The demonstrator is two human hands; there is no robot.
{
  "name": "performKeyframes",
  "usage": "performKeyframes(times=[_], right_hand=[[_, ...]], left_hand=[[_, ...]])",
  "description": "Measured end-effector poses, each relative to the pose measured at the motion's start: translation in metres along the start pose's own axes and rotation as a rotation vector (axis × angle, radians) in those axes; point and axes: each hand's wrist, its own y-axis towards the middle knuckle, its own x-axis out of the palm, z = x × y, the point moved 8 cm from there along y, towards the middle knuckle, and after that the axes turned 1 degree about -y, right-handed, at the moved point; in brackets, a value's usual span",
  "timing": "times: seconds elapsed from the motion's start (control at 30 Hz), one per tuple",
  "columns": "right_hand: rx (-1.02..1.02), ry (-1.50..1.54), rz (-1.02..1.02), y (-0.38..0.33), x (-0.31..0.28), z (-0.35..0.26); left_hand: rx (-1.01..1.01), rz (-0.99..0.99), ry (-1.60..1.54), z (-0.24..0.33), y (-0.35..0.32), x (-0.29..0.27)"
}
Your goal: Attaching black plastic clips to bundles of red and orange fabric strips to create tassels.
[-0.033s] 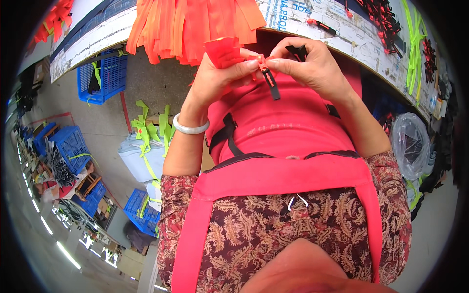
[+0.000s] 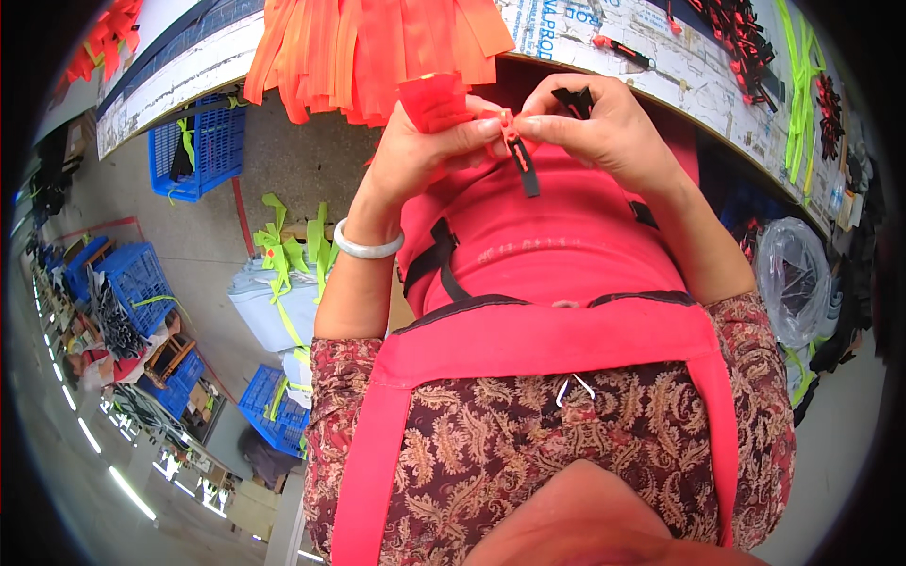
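Left hand (image 2: pixel 420 153): held just outside the table's (image 2: pixel 694 106) near edge, thumb stretched toward the right hand (image 2: pixel 609 132); a folded red-orange strip (image 2: pixel 434 102) is grasped by the bent fingers, its end standing above the thumb.
Left wrist: kept nearly straight and ringed by a white bangle (image 2: pixel 368 248).
Right hand: bent inward at the wrist, fingers curled, thumb pointed left; a black strip (image 2: pixel 574 102) is held in the curl.
Red-and-black piece (image 2: pixel 524 165): pinched at its red upper end by the fingertips of both hands, its black end hung downward before the pink apron (image 2: pixel 547 226); the grip behind the thumbs is hidden.
Orange strips (image 2: pixel 363 57): draped over the table's near edge.
Second red-and-black piece (image 2: pixel 623 51): laid near that edge, beyond the right hand.
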Motion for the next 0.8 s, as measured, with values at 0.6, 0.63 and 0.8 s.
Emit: performKeyframes(times=[0.6,0.63,0.8], right_hand=[[-0.525,-0.245,0.192,-0.006,0.005,-0.027],[-0.579,-0.299,0.193,-0.008,0.008,-0.031],[-0.689,-0.403,0.214,-0.011,0.014,-0.039]], left_hand=[[0.479,0.172,0.466,0.025,-0.008,0.009],[0.478,0.175,0.466,0.025,-0.009,0.009],[0.515,0.167,0.495,0.024,-0.010,0.010]])
